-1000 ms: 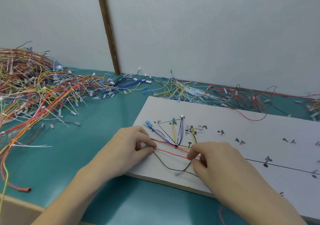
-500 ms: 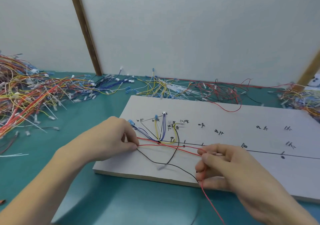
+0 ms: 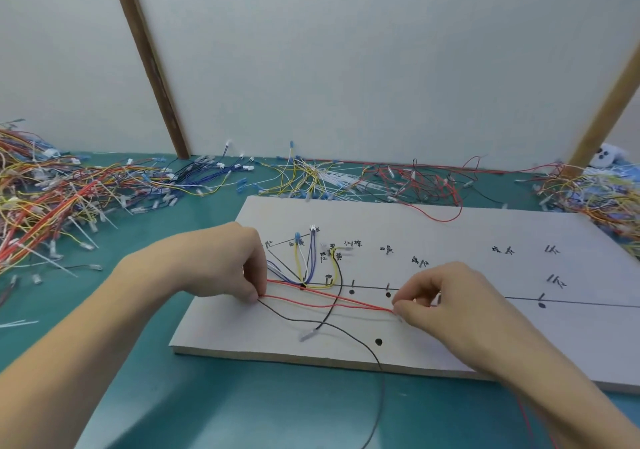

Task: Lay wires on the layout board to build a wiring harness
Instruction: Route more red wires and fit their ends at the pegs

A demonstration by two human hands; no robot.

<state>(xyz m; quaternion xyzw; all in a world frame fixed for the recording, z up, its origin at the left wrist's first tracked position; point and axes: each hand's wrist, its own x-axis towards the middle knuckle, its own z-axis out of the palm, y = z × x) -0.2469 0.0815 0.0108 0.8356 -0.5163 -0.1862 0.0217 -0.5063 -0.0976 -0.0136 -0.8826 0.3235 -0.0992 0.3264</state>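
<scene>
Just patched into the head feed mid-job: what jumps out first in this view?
Two hands at the white layout board: the left hand and right hand each pinch the red wires stretched between them. A black wire loops off the board's near edge. Behind and to the left, tangled heaps of loose wires cover the teal table.

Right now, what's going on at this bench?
A person is laying wires on a white layout board on a green table. The left hand pinches the red wires at the board's left end, and the right hand pinches them further along. Blue and yellow wires already fan out there; a black wire trails off the near edge.
</scene>
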